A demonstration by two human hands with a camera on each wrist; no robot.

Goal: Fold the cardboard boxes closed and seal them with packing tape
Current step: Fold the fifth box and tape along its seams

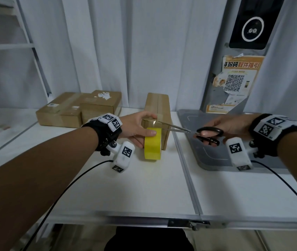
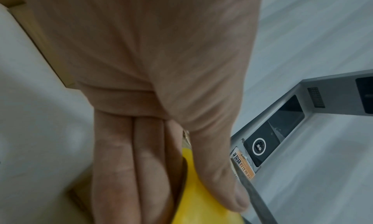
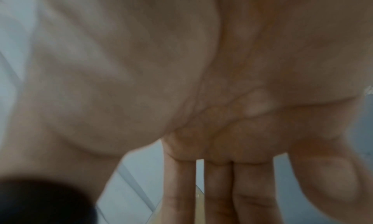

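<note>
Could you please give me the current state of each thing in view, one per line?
Left hand: grips the tape roll.
Right hand: holds the scissors.
Tape roll: yellow, on edge beside the box.
Scissors: blades open at the tape.
Box: closed, tape along its top seam.
Stacked boxes: closed, taped, far left.

Place: a parcel pickup or shipping point
Counter: white table [image 1: 144, 187] with sealed cardboard boxes [image 1: 79, 108] stacked at the back
Kiosk: grey scanning station [image 1: 249, 51] with a round camera lens
Notice: orange QR-code poster [image 1: 238, 78] stuck on it
Side: white shelving [image 1: 8, 46]
</note>
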